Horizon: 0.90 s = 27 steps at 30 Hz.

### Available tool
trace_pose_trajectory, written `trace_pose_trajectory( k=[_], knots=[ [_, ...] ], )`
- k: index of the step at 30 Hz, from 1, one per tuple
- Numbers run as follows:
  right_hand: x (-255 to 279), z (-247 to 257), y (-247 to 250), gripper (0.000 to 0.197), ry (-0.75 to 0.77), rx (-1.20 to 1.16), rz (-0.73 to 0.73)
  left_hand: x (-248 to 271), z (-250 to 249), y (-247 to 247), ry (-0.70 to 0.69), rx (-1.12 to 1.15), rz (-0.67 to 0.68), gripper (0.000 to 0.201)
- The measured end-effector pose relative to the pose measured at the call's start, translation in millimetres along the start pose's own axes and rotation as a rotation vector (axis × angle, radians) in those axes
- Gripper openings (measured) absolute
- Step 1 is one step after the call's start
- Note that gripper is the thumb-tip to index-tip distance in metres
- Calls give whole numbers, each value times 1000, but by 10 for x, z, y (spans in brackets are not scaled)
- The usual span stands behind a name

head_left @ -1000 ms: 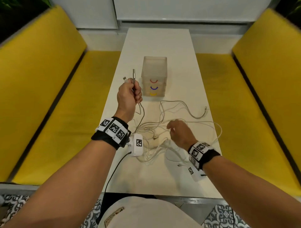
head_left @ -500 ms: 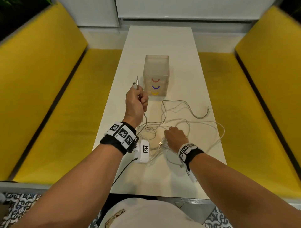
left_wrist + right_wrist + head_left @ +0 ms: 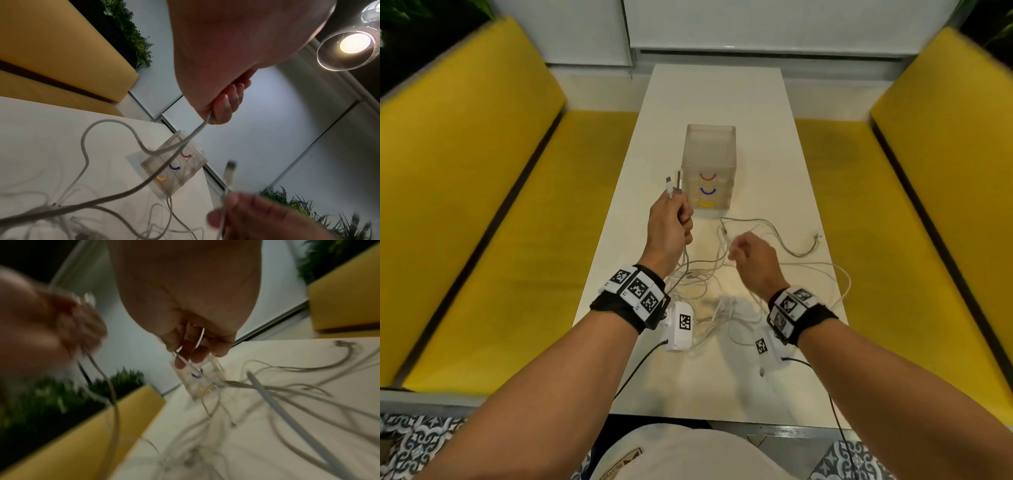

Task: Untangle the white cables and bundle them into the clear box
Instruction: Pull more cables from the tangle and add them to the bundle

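Left hand (image 3: 670, 226) grips two plug ends upright; right hand (image 3: 751, 262) pinches a strand (tangled cables (image 3: 709, 284) between), box (image 3: 709, 161) ahead, nearer left.

A long white tabletop (image 3: 715, 102) runs between two yellow benches: one on the left (image 3: 493, 192), one on the right (image 3: 914, 192). White wall panels (image 3: 756, 24) stand beyond its far end. Green plants (image 3: 133, 37) grow behind the bench backs. A lit lamp in a clear shade (image 3: 349, 47) hangs overhead. Patterned floor tiles (image 3: 410, 445) lie below the near edge.
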State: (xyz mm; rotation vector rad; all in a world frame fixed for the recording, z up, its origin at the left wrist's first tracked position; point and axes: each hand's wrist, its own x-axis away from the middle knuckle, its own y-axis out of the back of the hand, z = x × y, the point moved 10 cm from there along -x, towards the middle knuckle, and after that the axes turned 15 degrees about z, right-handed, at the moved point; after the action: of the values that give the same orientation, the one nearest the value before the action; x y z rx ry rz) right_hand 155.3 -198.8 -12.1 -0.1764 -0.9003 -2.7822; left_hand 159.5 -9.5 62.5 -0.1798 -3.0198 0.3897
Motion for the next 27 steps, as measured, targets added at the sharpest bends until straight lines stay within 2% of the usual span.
trace_pose_trajectory(
  k=[3, 8, 9, 11, 14, 17, 24, 27],
  knots=[
    [92, 471, 227, 7, 132, -305, -29, 3, 44, -92, 19, -30, 28, 26],
    [264, 948, 316, 15, 219, -513, 1, 18, 77, -316, 17, -54, 89, 14],
    [277, 987, 311, 15, 224, -533, 11, 25, 58, -349, 4, -73, 94, 17],
    [281, 1021, 306, 13, 220, -546, 23, 41, 18, -411, -28, -112, 107, 18],
    [242, 982, 313, 11, 178, -532, 16, 70, -10, -453, -55, -172, 114, 30],
    [178, 955, 302, 10, 165, -473, 45, 52, 1, -398, -92, -289, 72, 29],
    [130, 758, -31, 14, 212, -381, 289, 57, 159, -181, -45, -290, -63, 34],
    [134, 505, -218, 11, 167, -268, 319, 61, 172, -178, -54, -265, -84, 37]
  ],
)
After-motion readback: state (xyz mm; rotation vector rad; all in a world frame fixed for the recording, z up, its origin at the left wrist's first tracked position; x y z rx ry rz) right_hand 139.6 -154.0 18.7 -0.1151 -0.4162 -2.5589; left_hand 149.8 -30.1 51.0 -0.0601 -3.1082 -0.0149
